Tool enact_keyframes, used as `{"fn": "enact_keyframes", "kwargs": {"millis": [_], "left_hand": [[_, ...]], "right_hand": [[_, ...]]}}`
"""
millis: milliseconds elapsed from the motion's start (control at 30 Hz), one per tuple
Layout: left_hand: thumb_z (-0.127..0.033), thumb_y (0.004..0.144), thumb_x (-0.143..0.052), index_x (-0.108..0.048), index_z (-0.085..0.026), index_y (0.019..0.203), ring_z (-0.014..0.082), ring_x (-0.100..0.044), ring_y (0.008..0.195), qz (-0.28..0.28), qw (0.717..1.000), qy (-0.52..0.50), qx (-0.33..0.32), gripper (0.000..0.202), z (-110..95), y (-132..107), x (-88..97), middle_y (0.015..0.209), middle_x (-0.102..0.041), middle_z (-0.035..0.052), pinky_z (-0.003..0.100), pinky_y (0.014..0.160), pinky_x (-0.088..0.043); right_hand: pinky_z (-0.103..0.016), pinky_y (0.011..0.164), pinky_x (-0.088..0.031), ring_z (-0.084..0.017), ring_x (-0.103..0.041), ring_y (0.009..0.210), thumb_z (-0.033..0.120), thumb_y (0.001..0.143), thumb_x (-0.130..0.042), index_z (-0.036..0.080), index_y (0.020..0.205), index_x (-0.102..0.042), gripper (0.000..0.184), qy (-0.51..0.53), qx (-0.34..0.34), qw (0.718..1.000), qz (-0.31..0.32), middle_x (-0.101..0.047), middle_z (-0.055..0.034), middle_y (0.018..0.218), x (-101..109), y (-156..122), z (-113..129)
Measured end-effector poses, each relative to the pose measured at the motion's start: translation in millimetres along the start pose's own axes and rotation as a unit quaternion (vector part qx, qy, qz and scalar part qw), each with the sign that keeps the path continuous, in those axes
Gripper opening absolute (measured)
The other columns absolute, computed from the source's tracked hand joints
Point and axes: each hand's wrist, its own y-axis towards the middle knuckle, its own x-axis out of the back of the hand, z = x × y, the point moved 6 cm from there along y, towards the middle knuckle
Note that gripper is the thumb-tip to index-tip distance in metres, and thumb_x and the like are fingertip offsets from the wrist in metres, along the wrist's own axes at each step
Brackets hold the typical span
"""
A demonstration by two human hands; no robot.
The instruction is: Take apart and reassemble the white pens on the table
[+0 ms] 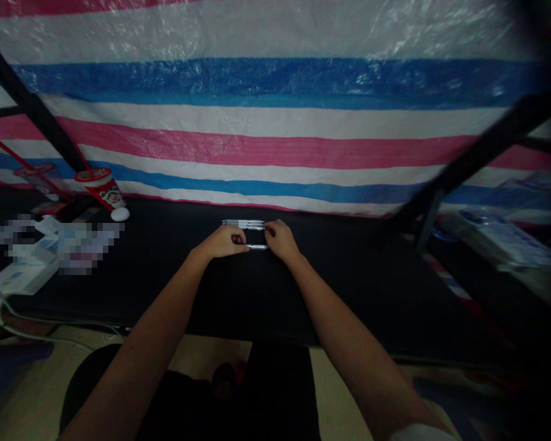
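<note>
Plastic sheeting striped in red, white and blue hangs behind a black table. Plastic-wrapped packages lie at right; at left, a white box sits in front of two cups with straws, one clear, one red and white. Both bare hands meet the pens near the table's back edge: the left hand has curled fingers, its thumb at a single silvery pen; the right hand bends its fingers at the right end of the grouped pens, just beyond. Whether either hand pinches anything, I cannot tell. Beside the red cup rests a white egg-shaped object.
</note>
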Motion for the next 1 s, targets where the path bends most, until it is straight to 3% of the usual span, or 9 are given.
{"fn": "enact_keyframes", "kwargs": {"millis": [267, 467, 567, 733, 1000], "left_hand": [[-0.022, 0.073, -0.073, -0.072, -0.016, 0.080, 0.0150, -0.059, 0.071, 0.019, 1.000, 0.007, 0.009, 0.009, 3.3, 0.2, -0.9, 0.077, -0.066, 0.0025, 0.027, 0.065, -0.044], [-0.024, 0.083, -0.064, -0.070, -0.018, 0.084, 0.0161, -0.060, 0.076, -0.050, 0.998, 0.020, -0.008, 0.009, 4.5, 2.2, 9.2, 0.082, -0.068, 0.0026, 0.029, 0.072, -0.045], [-0.026, 0.087, -0.061, -0.069, -0.018, 0.087, 0.0171, -0.062, 0.080, -0.071, 0.997, 0.010, -0.002, 0.012, 3.7, 2.2, 11.7, 0.085, -0.070, 0.0032, 0.030, 0.077, -0.046], [-0.027, 0.081, -0.069, -0.068, -0.019, 0.093, 0.0186, -0.063, 0.084, -0.072, 0.997, 0.017, 0.011, 0.014, 5.5, 1.4, 12.7, 0.088, -0.070, 0.0025, 0.030, 0.078, -0.046], [-0.026, 0.087, -0.062, -0.069, -0.018, 0.083, 0.0167, -0.060, 0.073, -0.098, 0.994, 0.046, 0.006, 0.012, 3.9, 0.7, 17.7, 0.078, -0.068, 0.0019, 0.028, 0.070, -0.042]], "right_hand": [[-0.035, 0.079, -0.048, -0.020, -0.058, 0.080, 0.015, 0.086, -0.057, 0.017, 0.094, -0.070, 0.016, 0.038, 0.044, 0.998, -0.031, -0.061, -0.0065, 0.089, 6.2, -0.6, 5.9], [-0.039, 0.092, -0.044, -0.023, -0.056, 0.097, 0.025, 0.085, -0.069, 0.019, 0.099, -0.071, 0.015, 0.016, 0.143, 0.989, 0.045, -0.066, -0.0080, 0.099, -2.4, -7.7, 26.9], [-0.039, 0.092, -0.043, -0.023, -0.057, 0.096, 0.020, 0.089, -0.065, 0.020, 0.102, -0.072, 0.015, 0.011, 0.134, 0.988, 0.071, -0.069, -0.0087, 0.103, -7.6, -7.4, 25.7], [-0.035, 0.089, -0.044, -0.021, -0.060, 0.093, 0.021, 0.096, -0.056, 0.021, 0.102, -0.073, 0.018, 0.018, 0.105, 0.990, 0.093, -0.073, -0.0079, 0.103, -9.7, -5.3, 19.3], [-0.032, 0.082, -0.044, -0.020, -0.062, 0.086, 0.021, 0.096, -0.056, 0.021, 0.101, -0.074, 0.019, 0.006, 0.080, 0.992, 0.097, -0.073, -0.0067, 0.094, -7.7, -5.1, 15.1]]}}
